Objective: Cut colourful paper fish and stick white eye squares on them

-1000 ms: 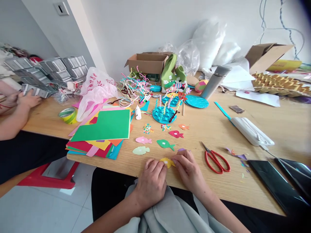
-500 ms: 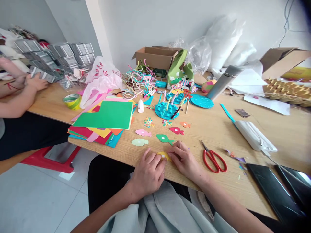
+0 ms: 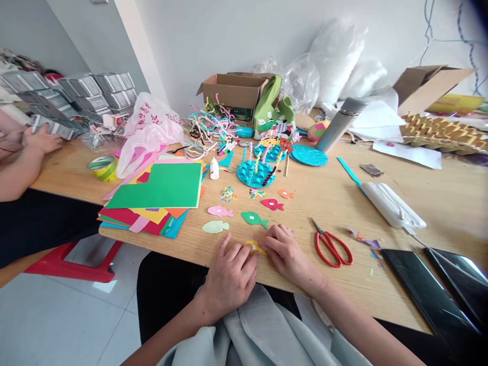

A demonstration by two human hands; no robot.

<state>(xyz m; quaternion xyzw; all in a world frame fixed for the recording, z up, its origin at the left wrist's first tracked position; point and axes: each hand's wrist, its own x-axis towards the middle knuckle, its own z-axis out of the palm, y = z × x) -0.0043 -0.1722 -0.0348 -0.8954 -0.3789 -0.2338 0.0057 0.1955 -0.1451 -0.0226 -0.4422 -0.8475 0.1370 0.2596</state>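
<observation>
A yellow paper fish (image 3: pixel 253 244) with a small white patch lies at the table's front edge, partly covered by fingers. My left hand (image 3: pixel 232 274) holds its near left side, index finger raised. The bent fingertips of my right hand (image 3: pixel 286 252) pinch the fish's right end. Beyond them lie a green paper fish (image 3: pixel 254 218), a pale green one (image 3: pixel 215 226), a pink one (image 3: pixel 220 211), a red one (image 3: pixel 272 204) and a small orange one (image 3: pixel 284 193). Red-handled scissors (image 3: pixel 331 246) rest open to the right of my right hand.
Stacked coloured paper (image 3: pixel 163 185) lies left, near a glue bottle (image 3: pixel 214 169). Blue discs with twisted stems (image 3: pixel 256 174) stand behind the fish. A grey flask (image 3: pixel 339 124), a white power bank (image 3: pixel 392 204) and a black phone (image 3: pixel 419 284) are right. Another person's hand (image 3: pixel 42 140) is far left.
The view has turned slightly right, so the table's things sit further left. Both hands stay at the yellow paper fish, with only slight finger movement.
</observation>
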